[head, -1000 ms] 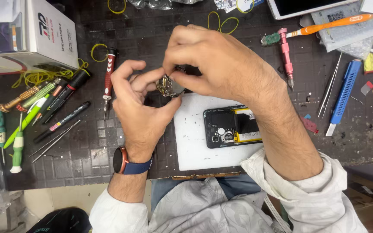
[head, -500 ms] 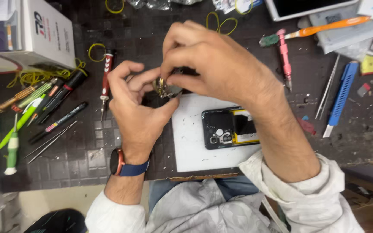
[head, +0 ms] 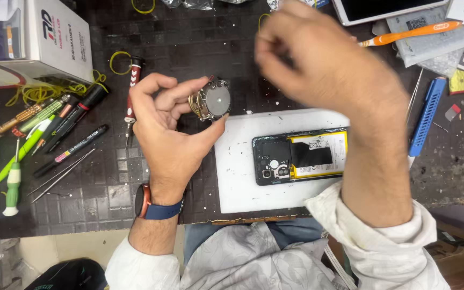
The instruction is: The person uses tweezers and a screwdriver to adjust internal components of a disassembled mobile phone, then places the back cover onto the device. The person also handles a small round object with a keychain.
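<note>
Two fingers and the thumb of my left hand [head: 167,126] pinch the small round grey metal part [head: 210,102] above the white mat [head: 237,177], face up so I can see it. My right hand [head: 323,70] hangs blurred above, empty, fingers loosely curled.

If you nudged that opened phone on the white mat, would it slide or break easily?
The opened phone lies flat, so it would probably slide rather than tip. Its back is off, with battery and small parts bared, so it is likely fragile. The white mat may grip it.
</note>
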